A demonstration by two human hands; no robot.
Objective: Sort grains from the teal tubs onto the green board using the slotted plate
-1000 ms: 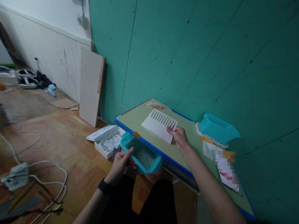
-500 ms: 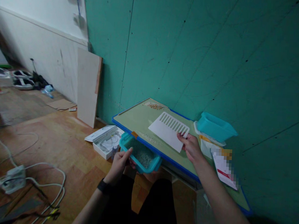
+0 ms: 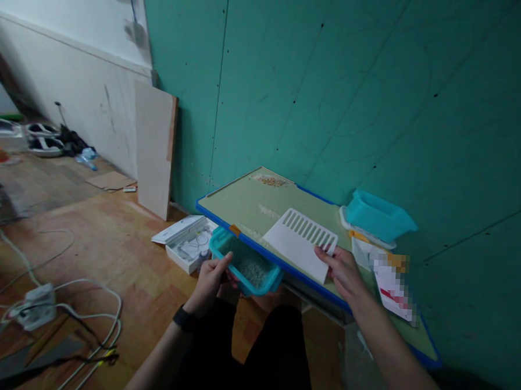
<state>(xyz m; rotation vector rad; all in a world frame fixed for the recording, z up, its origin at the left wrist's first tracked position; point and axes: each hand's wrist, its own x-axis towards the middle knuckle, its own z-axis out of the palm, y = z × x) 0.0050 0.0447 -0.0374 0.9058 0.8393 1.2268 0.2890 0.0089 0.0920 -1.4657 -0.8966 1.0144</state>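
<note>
My left hand (image 3: 210, 277) grips the near rim of a teal plastic tub (image 3: 244, 268) with pale grains in it, held just below the blue front edge of a small green table (image 3: 242, 203). My right hand (image 3: 343, 270) pinches the corner of a white slotted scraper card (image 3: 300, 242), which lies tilted over the table's front edge beside the tub. Thin trails of grain (image 3: 266, 211) lie on the tabletop, and a small heap of brownish grains (image 3: 270, 181) sits at the far corner.
A second teal tub (image 3: 379, 216) on a white lid and a printed paper (image 3: 393, 286) rest at the table's right. An open white box (image 3: 186, 242) lies on the wooden floor; cables and a power strip (image 3: 36, 306) at left. A board (image 3: 153, 148) leans on the green wall.
My right hand has drawn the white card across the table toward me, from mid-table to the front edge by the tub. The left hand has kept the tub in place.
</note>
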